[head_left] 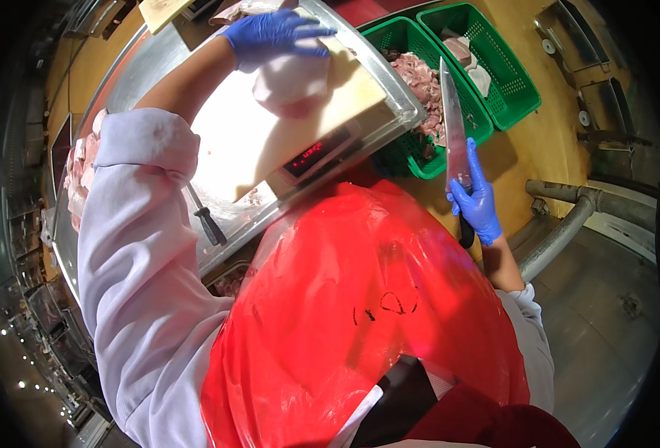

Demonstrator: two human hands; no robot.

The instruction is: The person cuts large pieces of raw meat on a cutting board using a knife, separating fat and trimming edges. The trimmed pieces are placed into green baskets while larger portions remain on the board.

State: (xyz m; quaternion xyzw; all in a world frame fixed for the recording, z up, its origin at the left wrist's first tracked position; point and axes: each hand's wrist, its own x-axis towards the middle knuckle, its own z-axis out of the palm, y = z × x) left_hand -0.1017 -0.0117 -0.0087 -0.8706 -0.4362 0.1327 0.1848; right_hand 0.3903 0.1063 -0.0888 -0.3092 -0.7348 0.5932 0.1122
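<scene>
My left hand [274, 39], in a blue glove, lies stretched out over a large pale piece of meat [292, 82]. Its fingers are apart and rest on the top of the piece. Under the meat is a white cutting board [225, 142], brightly lit. Out to the right, my right hand [477, 201], also gloved in blue, is closed round the black handle of a long knife [454, 119]. The index finger runs along the blade, which points away from me above a green basket [473, 125] of cut meat [419, 82].
A second green basket [520, 101] stands right of the first, with a few meat pieces. A scale's red-lit display [311, 154] sits at the board's near edge. A black-handled tool [209, 225] lies on the metal table [251, 224]. More meat [82, 175] is far left; a metal rail [561, 235] is right.
</scene>
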